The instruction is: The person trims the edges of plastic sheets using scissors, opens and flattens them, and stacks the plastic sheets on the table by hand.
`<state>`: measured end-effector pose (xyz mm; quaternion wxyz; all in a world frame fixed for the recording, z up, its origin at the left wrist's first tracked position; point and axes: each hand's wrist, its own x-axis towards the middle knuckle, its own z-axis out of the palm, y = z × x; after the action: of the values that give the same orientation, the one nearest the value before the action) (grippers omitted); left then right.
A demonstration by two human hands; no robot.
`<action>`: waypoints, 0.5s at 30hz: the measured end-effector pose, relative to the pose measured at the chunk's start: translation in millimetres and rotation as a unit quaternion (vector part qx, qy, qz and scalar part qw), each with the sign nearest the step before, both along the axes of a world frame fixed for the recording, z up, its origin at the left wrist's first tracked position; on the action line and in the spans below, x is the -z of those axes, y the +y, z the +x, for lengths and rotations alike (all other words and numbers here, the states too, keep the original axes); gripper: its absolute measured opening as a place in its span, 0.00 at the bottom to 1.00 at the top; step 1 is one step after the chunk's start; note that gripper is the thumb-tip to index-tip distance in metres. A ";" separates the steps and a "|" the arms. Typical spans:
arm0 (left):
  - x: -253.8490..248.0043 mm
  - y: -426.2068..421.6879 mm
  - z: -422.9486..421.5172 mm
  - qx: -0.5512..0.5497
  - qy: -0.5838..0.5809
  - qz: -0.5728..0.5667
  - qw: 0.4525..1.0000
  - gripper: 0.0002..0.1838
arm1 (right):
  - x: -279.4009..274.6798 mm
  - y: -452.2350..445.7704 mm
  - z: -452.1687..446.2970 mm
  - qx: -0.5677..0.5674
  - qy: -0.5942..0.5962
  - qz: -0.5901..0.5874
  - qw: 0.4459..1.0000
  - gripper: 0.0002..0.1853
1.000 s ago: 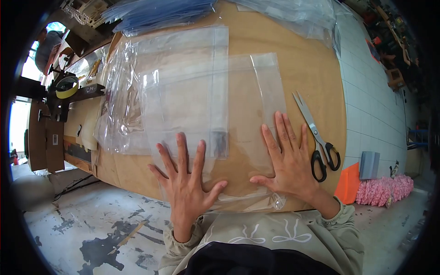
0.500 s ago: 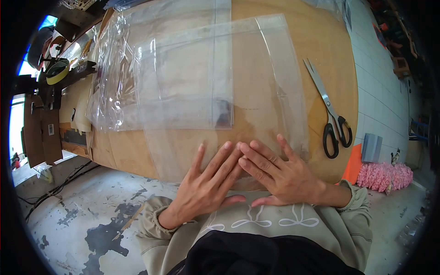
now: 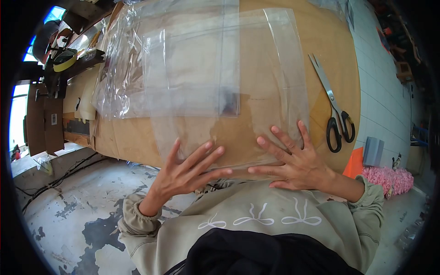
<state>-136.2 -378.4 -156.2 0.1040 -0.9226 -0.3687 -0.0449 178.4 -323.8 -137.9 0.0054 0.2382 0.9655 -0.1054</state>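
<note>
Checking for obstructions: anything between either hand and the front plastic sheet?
Nothing visible. The fingers of the left hand and right hand appear to rest directly on the near end of the plastic sheet. The scissors lie off to its right, clear of both hands.

Fisheye distortion curves the edges, glare streaks the clear plastic (image 3: 197,73), and the far-left opening (image 3: 19,107) burns white.

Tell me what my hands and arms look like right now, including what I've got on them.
Your left hand and right hand are bare: five slim fingers each, no gloves or rings visible. Both arms wear loose grey-green sleeves with gathered cuffs, matching your top. No markings show on the sleeves.
</note>
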 end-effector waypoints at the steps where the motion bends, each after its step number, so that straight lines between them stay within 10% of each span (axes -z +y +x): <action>1: 5.1 -6.3 -5.4 0.008 0.012 0.062 0.998 0.33 | -1.2 -1.1 -0.8 0.008 0.003 -0.012 1.000 0.36; 4: 12.5 -17.6 -11.2 0.007 0.008 0.165 0.986 0.23 | -12.8 -6.4 -8.1 0.049 0.015 -0.030 0.998 0.31; 7: -2.7 -19.0 0.1 -0.030 -0.021 0.081 0.996 0.21 | 7.7 -29.5 -14.3 0.055 0.030 0.126 0.990 0.27; 15: -47.9 -9.8 4.8 -0.051 0.021 -0.148 0.987 0.23 | -8.3 -32.2 -17.2 0.080 0.056 0.060 0.993 0.29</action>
<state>-131.4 -388.1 -108.2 -0.0240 -0.9083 -0.4161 0.0350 161.2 -356.1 -129.6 -0.0711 0.3087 0.9466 -0.0604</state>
